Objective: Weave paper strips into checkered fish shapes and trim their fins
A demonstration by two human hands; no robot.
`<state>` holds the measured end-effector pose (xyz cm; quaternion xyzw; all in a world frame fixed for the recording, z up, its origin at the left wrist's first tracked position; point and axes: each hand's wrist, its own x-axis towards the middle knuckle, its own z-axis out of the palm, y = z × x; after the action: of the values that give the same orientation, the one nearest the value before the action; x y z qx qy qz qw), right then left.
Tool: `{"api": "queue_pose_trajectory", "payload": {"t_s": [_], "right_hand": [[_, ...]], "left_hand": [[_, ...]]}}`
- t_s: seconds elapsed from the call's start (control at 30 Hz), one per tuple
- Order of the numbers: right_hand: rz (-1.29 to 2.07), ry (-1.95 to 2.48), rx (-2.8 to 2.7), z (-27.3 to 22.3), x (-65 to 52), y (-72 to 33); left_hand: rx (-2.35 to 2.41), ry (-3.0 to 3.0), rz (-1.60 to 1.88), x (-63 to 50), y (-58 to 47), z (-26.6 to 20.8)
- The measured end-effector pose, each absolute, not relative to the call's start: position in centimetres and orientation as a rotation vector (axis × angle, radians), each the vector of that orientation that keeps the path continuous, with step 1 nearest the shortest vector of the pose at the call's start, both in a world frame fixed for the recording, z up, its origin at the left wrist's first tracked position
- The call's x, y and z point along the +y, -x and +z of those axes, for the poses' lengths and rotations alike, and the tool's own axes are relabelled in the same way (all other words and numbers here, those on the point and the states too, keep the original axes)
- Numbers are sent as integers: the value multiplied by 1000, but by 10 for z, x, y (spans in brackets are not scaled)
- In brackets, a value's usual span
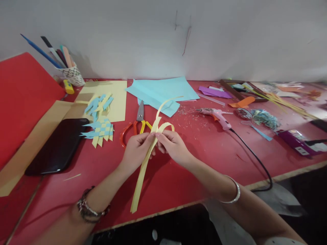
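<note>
Far left: red sheet [24,102] and brown paper strip [30,149] rest at the desk [173,187] edge; black flat slab [57,149] lies just beside, can't tell what it is; pen cup [73,75] stands against the wall, probably to keep pens upright and out of the way; woven blue-and-yellow piece [102,130] lies flat, its tails fanned, likely parked clear of my hands; a second blue-and-yellow piece [98,105] sits above it, on the cream sheet [117,102].

Centre: scissors [140,117] lie blades away from me, handles my way, probably for quick pickup; blue sheets [163,92] overlap at the back; yellow strips [140,183] are up in front of me, over the desk; left hand [136,149] is closed, thumb and fingers pinching the strips; right hand [176,146] also pinched shut on them, where one end curls over, so I judge the two grips meet to keep the crossing tight.

Right: pink glue gun [216,115] lies on its side, nozzle pointing left; tassel bundle [265,119] beyond; purple box [293,141] has pale markings, too small to read; no brand legible anywhere.
</note>
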<state>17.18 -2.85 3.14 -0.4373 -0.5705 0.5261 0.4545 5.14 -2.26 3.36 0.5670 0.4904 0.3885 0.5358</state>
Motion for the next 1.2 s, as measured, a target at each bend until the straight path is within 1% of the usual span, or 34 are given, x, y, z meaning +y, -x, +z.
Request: {"api": "queue_pose_trajectory", "payload": {"t_s": [0.27,0.4,0.5,0.67,0.93,1.1,1.2], "right_hand": [[1398,1082,-1385,32,-30,-170],[1323,1092,-1308,32,-29,-171],[1295,1101,-1272,30,-28,-171],[1380,1081,-1367,30,-29,-171],[1399,1118,-1374,32,-30,-171],[1337,1096,-1256,33,-29,-172],[1373,1086,-1258,32,-28,-172]], "left_hand": [[1200,-1367,1013,-21,-48,31],[1147,-1399,968,-19,-47,29],[1125,-1485,966,-19,-48,27],[1158,-1658,1030,-23,-49,28],[1226,-1541,1112,-22,-49,28],[1145,-1583,998,-21,-51,26],[1141,-1646,1003,-23,-51,25]]}}
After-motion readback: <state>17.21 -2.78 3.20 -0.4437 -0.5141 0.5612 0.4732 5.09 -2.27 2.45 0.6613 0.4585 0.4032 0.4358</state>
